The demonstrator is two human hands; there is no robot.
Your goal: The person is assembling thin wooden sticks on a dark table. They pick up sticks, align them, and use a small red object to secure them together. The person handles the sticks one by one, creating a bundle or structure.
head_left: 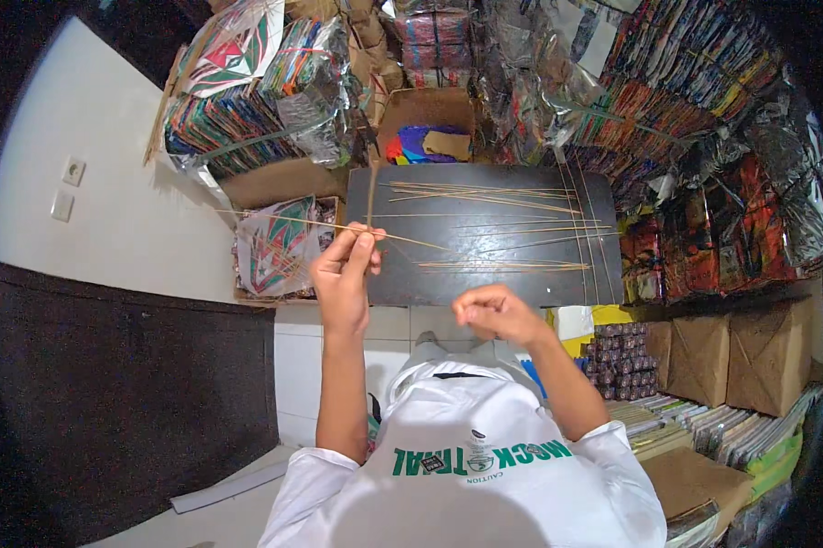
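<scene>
My left hand (345, 269) is pinched around two thin bamboo sticks where they cross, above the left end of a dark table (388, 290). One long bamboo stick (288, 219) runs sideways through the fingertips, its right part reaching over the table. The other, a broader bamboo strip (372, 187), points away from me. My right hand (495, 313) is curled closed in front of the table's near edge, thumb against the fingers; whether something thin is in it I cannot make out. Loose bamboo sticks (503, 266) lie across the tabletop in groups, several sideways and a few lengthwise at the right.
Stacked kites (279, 242) with red and green patterns lie left of the table. Beyond it stand an open cardboard box (429, 110) and tall plastic-wrapped bundles (685, 73). Wrapped brown parcels (767, 356) and a pile of dark spools (621, 361) sit at the right.
</scene>
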